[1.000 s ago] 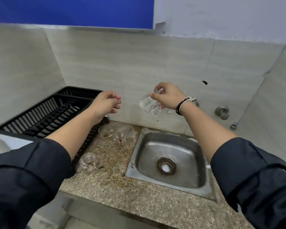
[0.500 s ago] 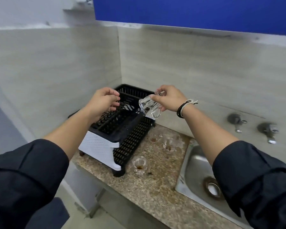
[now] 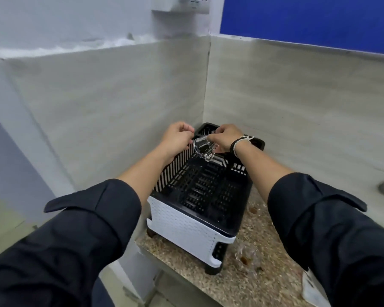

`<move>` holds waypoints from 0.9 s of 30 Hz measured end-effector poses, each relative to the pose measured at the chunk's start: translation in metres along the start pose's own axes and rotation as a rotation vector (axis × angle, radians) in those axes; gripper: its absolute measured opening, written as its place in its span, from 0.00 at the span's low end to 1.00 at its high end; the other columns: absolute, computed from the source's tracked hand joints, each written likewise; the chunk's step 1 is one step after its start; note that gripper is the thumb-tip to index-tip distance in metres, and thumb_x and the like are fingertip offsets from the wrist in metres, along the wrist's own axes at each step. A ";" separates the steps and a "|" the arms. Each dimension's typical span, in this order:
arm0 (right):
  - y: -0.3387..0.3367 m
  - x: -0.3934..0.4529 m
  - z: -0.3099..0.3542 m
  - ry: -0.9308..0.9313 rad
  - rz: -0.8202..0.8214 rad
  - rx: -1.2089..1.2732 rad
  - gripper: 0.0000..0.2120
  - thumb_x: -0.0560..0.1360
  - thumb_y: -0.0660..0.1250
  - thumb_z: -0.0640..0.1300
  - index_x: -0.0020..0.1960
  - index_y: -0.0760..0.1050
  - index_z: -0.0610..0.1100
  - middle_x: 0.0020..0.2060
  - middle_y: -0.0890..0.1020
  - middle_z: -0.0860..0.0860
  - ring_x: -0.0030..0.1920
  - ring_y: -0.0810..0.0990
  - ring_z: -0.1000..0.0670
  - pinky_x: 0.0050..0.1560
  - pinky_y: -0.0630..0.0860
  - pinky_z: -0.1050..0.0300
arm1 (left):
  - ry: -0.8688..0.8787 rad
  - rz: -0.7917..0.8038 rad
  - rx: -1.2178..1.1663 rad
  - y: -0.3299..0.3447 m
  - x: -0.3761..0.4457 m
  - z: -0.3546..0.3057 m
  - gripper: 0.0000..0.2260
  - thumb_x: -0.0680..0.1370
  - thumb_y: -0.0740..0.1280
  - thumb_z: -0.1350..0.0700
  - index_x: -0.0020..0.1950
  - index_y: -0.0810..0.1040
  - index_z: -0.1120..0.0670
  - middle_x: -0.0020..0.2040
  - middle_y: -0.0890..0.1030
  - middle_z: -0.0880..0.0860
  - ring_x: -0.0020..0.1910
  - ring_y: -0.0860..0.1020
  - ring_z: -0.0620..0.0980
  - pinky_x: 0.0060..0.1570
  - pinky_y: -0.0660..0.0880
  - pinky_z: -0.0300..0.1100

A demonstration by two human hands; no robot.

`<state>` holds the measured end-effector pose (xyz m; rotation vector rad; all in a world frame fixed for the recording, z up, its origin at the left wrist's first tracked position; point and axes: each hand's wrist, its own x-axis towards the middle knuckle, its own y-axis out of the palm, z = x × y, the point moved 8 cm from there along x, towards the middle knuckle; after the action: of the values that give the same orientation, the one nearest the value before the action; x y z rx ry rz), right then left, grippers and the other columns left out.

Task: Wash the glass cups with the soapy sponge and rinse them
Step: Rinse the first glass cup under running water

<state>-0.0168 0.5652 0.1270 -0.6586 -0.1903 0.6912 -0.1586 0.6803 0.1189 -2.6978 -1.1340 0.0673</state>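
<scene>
clear glossy glass cup (image 3: pixel 204 148); dish rack (image 3: pixel 208 191) black slatted plastic, white textured plastic front; speckled stone-look countertop (image 3: pixel 186 262), kinda grainy; matt beige wall tiles (image 3: pixel 120 103); dark cloth sleeves (image 3: pixel 80 235)

Single head-worn wide-angle view, looking forward and down from close above the counter corner onto the dish rack (image 3: pixel 193 191), both forearms reaching into frame.

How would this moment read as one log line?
right hand: holds glass cup | left hand: empty, curled | cup over dish rack
</scene>
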 end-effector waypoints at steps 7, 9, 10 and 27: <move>0.051 0.057 -0.004 0.048 0.025 -0.267 0.15 0.64 0.76 0.55 0.40 0.78 0.45 0.35 0.85 0.48 0.34 0.86 0.47 0.43 0.84 0.50 | -0.030 -0.001 0.020 0.010 0.046 0.030 0.08 0.78 0.64 0.63 0.49 0.78 0.51 0.46 0.81 0.52 0.44 0.79 0.51 0.46 0.78 0.46; 0.060 0.071 -0.004 0.040 0.006 -0.344 0.18 0.63 0.77 0.57 0.37 0.75 0.46 0.33 0.82 0.48 0.35 0.83 0.47 0.32 0.77 0.56 | -0.020 -0.032 0.042 0.009 0.055 0.037 0.08 0.78 0.65 0.63 0.49 0.79 0.50 0.45 0.81 0.51 0.43 0.79 0.49 0.43 0.76 0.41; 0.065 0.077 -0.004 0.035 0.003 -0.387 0.18 0.64 0.77 0.57 0.35 0.72 0.46 0.31 0.80 0.49 0.35 0.80 0.47 0.28 0.70 0.58 | -0.014 -0.043 0.048 0.008 0.059 0.041 0.07 0.78 0.65 0.63 0.51 0.79 0.52 0.46 0.81 0.51 0.42 0.78 0.48 0.40 0.75 0.37; 0.040 0.086 -0.017 0.029 0.100 -0.356 0.15 0.69 0.70 0.50 0.50 0.79 0.41 0.37 0.86 0.43 0.36 0.86 0.44 0.47 0.84 0.45 | 0.013 -0.010 -0.050 0.021 0.083 0.042 0.06 0.77 0.67 0.59 0.51 0.78 0.49 0.50 0.82 0.51 0.49 0.81 0.51 0.50 0.78 0.48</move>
<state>0.0339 0.6356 0.0843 -1.0238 -0.2583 0.7509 -0.0909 0.7320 0.0768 -2.7318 -1.1598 0.0199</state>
